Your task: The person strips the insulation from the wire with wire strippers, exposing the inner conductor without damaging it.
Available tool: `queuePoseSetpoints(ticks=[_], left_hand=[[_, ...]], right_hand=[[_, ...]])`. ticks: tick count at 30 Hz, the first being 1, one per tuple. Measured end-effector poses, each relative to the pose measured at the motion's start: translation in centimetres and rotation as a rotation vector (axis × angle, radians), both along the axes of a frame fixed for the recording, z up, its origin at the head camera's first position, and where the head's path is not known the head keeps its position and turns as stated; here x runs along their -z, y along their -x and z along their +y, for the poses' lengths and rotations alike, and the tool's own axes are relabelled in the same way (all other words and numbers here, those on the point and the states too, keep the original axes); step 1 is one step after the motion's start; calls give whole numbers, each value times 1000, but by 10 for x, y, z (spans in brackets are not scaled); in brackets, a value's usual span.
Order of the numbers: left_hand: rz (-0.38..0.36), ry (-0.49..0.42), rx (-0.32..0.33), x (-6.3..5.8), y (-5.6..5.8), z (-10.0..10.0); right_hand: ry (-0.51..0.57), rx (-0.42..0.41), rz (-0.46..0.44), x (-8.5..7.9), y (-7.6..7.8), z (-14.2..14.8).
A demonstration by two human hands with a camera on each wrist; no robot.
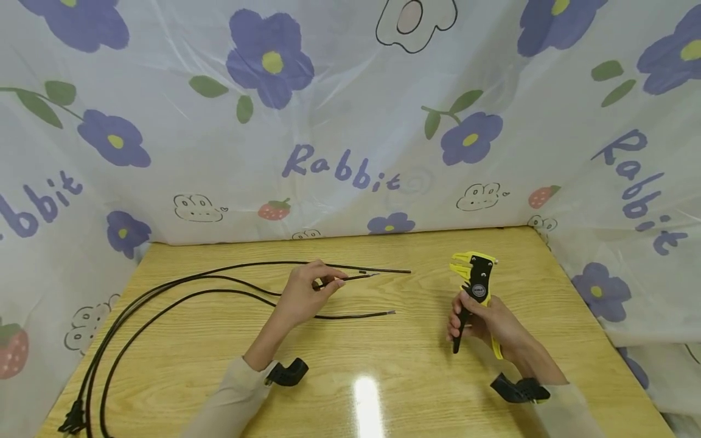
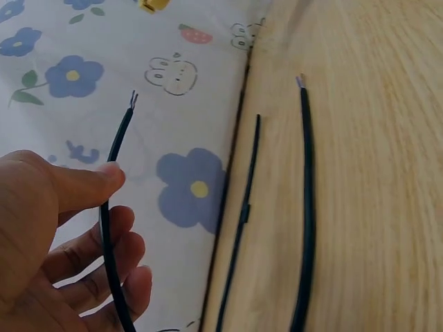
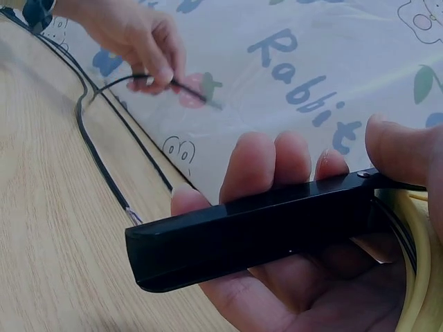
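Note:
My left hand (image 1: pixel 303 292) pinches a black cable (image 2: pixel 111 259) between thumb and fingers, just behind its end, where thin bare wires (image 2: pixel 134 101) stick out of the sheath. Over the right side of the table, my right hand (image 1: pixel 493 322) grips a yellow and black wire stripper (image 1: pixel 479 275) by its handles, its head pointing away from me and its mouth empty. The stripper's black handle (image 3: pixel 256 228) fills the middle of the right wrist view. A second black cable (image 1: pixel 356 317) with exposed wire ends lies in front of the left hand.
Behind the left hand a third black cable (image 1: pixel 386 271) ends in intact sheath, with a short black piece (image 1: pixel 362 272) by it. The cables loop left toward a black plug (image 1: pixel 73 418). A flower-printed cloth (image 1: pixel 339 121) walls the wooden table (image 1: pixel 416 365) at back and sides.

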State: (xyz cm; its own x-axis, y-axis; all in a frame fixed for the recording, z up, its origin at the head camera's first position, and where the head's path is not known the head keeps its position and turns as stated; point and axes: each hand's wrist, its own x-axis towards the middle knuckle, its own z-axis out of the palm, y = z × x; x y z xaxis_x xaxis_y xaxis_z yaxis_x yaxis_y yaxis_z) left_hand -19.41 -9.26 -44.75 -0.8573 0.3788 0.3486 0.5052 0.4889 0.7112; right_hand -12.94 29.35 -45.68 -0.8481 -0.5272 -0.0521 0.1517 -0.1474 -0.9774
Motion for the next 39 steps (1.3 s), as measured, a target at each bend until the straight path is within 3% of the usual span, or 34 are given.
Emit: queuePoseSetpoints(ticks=[14,20,27,32,39], left_hand=[[-106,183,51,35,10,20],[-124,272,40,43,14,26],[-119,342,70,41,21,29],[-109,315,96,35,28,33],[-106,303,86,27,37,43]], right_hand=[[26,-3,-9,7,0,-3],[45,-13,-16,5,0,-4],[71,-36,1,3,1,-4],[85,-47,7,2,2,-3],[85,-45,-6,4,2,-3]])
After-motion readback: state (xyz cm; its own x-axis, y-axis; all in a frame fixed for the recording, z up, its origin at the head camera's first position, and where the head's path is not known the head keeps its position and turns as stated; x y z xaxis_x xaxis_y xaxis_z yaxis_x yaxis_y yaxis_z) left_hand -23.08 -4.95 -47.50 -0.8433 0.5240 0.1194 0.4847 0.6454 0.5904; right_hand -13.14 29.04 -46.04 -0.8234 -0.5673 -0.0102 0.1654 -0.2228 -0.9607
